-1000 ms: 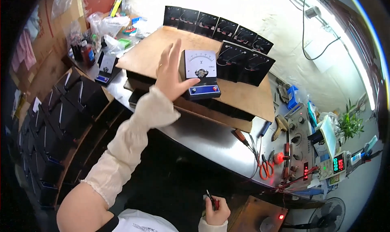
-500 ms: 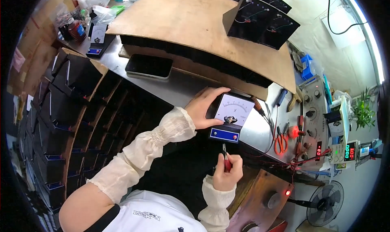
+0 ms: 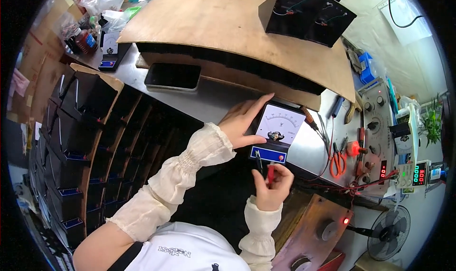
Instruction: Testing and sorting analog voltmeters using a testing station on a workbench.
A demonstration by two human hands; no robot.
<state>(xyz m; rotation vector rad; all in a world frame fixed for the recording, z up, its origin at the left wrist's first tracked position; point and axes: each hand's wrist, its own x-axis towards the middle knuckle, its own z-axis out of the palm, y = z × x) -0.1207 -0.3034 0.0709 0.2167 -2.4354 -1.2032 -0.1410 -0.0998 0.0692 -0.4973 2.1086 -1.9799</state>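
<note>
1. Head view: a black, box-shaped meter [image 3: 281, 121] with a white dial and a blue terminal strip [image 3: 269, 155] is at the near edge of a shiny steel bench [image 3: 209, 104]; I can't tell whether it rests there or is held up.
2. The person's left hand [image 3: 242, 126] grips the meter by its left side, fingers along the edge, thumb at the dial's lower left corner.
3. Their right hand [image 3: 273, 189] is closed around a slim black probe [image 3: 259, 163] and a slim red probe [image 3: 270, 174], just on the near side of the meter.
4. The black probe's metal tip is at the strip's left terminal; contact is too small to judge.
5. Farther off, a black-screened phone [image 3: 173, 76] lies flat on the bench, near a broad tan wooden board [image 3: 204, 21] bearing black wired boxes [image 3: 308, 14].
6. Over on the right lie orange-handled scissors [image 3: 338, 164], beside a grey control panel [image 3: 374, 112] with knobs.
7. Black boxes [image 3: 92, 97] stand stacked on the left.
</note>
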